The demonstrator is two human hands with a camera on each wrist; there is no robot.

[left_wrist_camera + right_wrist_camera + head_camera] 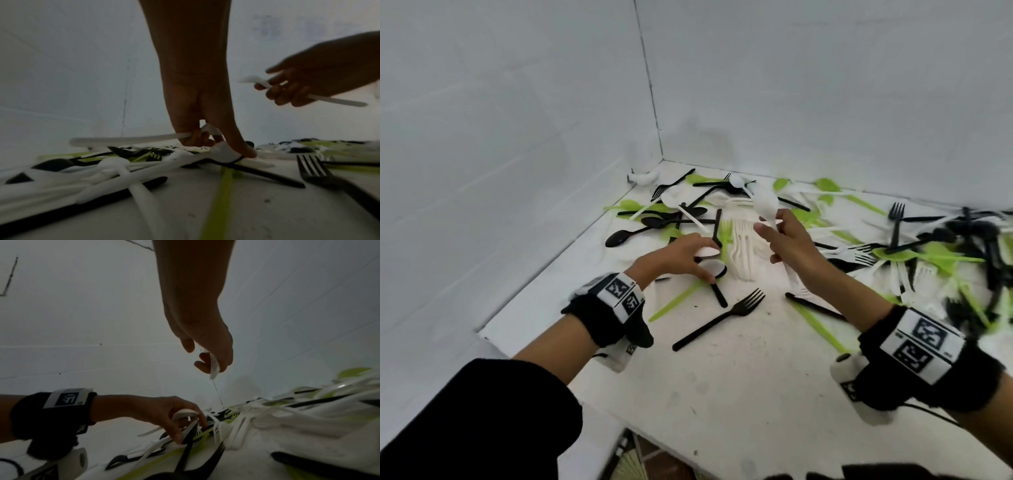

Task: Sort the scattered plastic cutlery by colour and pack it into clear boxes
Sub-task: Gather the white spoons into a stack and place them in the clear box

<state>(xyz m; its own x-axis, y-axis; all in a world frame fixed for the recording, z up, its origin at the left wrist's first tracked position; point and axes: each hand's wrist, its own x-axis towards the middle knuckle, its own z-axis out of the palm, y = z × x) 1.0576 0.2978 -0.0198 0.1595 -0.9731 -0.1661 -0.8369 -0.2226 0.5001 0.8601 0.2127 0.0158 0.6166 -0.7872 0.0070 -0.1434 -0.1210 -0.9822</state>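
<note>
White, black and green plastic cutlery lies scattered over the white table [739, 377]. My left hand [703, 262] is low over the pile and grips a white spoon [707, 252]; its handle [123, 140] sticks out sideways. The left thumb [244, 148] presses on a second white spoon [225, 153] that lies across a black one. My right hand [768, 228] is raised above the pile and pinches another white spoon [765, 204], seen edge-on in the right wrist view [214, 365]. No clear box is in view.
A black fork [722, 318] and a green knife [671, 304] lie just in front of my left hand. A dense heap of mixed cutlery [928, 253] fills the right side. White walls meet in the corner [661, 157] behind the pile.
</note>
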